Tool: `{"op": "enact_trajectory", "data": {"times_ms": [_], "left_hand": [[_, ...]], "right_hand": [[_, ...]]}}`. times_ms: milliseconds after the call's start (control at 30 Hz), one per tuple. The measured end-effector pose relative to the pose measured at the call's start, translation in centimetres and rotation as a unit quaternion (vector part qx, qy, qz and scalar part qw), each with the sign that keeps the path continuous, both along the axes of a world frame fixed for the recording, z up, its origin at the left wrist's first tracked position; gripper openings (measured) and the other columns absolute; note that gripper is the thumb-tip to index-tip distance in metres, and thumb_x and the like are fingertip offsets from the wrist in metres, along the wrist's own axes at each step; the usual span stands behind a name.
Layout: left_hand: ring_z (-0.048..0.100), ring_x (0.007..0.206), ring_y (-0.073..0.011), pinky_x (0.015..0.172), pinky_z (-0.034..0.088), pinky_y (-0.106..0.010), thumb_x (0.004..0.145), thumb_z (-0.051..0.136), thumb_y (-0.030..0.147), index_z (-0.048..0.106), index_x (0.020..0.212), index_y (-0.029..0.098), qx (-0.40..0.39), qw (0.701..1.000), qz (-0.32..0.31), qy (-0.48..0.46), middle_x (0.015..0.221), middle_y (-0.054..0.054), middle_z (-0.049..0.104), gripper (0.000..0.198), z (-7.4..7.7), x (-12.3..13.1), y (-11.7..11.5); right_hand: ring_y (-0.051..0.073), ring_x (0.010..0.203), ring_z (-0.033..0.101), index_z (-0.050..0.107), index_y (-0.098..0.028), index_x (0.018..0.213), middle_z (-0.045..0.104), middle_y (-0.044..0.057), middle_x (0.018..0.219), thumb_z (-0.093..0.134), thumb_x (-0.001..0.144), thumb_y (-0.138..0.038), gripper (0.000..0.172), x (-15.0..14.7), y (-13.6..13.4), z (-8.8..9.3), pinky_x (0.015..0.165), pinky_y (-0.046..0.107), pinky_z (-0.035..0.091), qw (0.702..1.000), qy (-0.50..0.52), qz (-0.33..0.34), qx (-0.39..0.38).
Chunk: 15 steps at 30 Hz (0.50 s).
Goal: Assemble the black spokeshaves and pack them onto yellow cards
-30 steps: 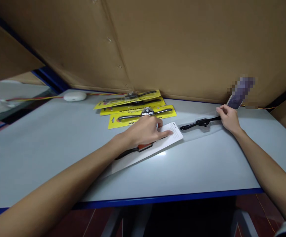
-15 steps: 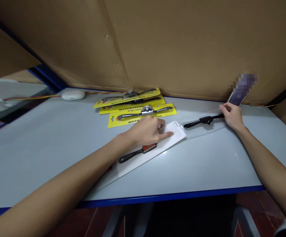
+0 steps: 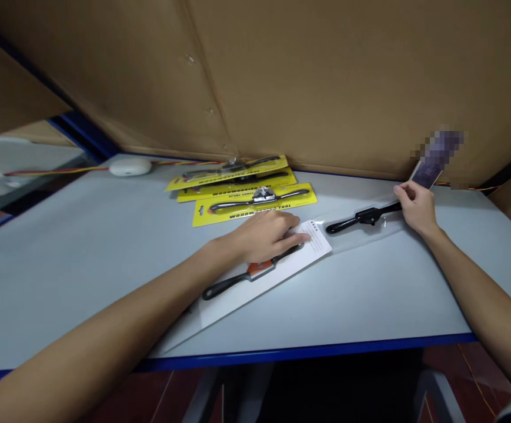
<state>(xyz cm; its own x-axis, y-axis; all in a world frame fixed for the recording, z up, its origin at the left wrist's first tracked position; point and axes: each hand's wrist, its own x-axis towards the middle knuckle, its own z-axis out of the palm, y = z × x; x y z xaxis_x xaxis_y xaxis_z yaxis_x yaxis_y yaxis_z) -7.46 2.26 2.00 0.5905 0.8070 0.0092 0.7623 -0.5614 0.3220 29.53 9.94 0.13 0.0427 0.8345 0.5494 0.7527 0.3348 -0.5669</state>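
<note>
My left hand (image 3: 266, 235) lies over a white card (image 3: 321, 244) with small print, its thumb and forefinger stretched along the face. On that card shows a spokeshave (image 3: 259, 270) with black handles and an orange middle; whether it is printed or real I cannot tell. To the right, a black spokeshave (image 3: 368, 217) lies in a clear plastic sleeve (image 3: 347, 242). My right hand (image 3: 417, 205) pinches the sleeve's far end, beside one handle of the black spokeshave. Right behind its fingers a purple, partly blurred flat object (image 3: 429, 170) leans at the back.
Behind my left hand lie several yellow packs (image 3: 202, 217) with spokeshaves, overlapping. A white rounded case (image 3: 130, 167) and red and yellow wires (image 3: 56, 172) run along the back left. Brown panels (image 3: 326, 82) stand behind the grey table (image 3: 83, 252), which has a blue front edge (image 3: 237, 356).
The white card with its orange spokeshave has slid a little toward me and left, baring more of the handle. My left forefinger is straighter. My right hand has barely moved.
</note>
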Motion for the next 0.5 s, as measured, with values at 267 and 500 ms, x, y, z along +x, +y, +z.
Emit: {"op": "enact_trajectory", "data": {"times_ms": [267,500], "left_hand": [[0.047,0.061,-0.0193,0.059,0.025,-0.032,0.103,0.031,0.065,0.046,0.07,0.023,0.026,0.999,-0.044,0.0,0.067,-0.004,0.057,0.055,-0.3,0.4,-0.3],[0.045,0.058,-0.0181,0.058,0.023,-0.032,0.101,0.039,0.066,0.045,0.069,0.022,0.016,1.0,-0.008,0.005,0.066,-0.004,0.056,0.054,-0.2,0.7,-0.5]], "right_hand": [[0.018,0.061,0.047,0.057,-0.024,0.074,0.052,-0.001,0.061,0.055,0.087,-0.05,0.029,-1.4,-0.8,0.2,0.063,0.033,0.036,0.999,-0.007,0.042,-0.028],[0.018,0.062,0.047,0.055,-0.024,0.073,0.052,-0.001,0.063,0.054,0.087,-0.046,0.026,-3.0,-1.8,0.7,0.063,0.033,0.035,0.998,-0.001,0.045,-0.035]]}}
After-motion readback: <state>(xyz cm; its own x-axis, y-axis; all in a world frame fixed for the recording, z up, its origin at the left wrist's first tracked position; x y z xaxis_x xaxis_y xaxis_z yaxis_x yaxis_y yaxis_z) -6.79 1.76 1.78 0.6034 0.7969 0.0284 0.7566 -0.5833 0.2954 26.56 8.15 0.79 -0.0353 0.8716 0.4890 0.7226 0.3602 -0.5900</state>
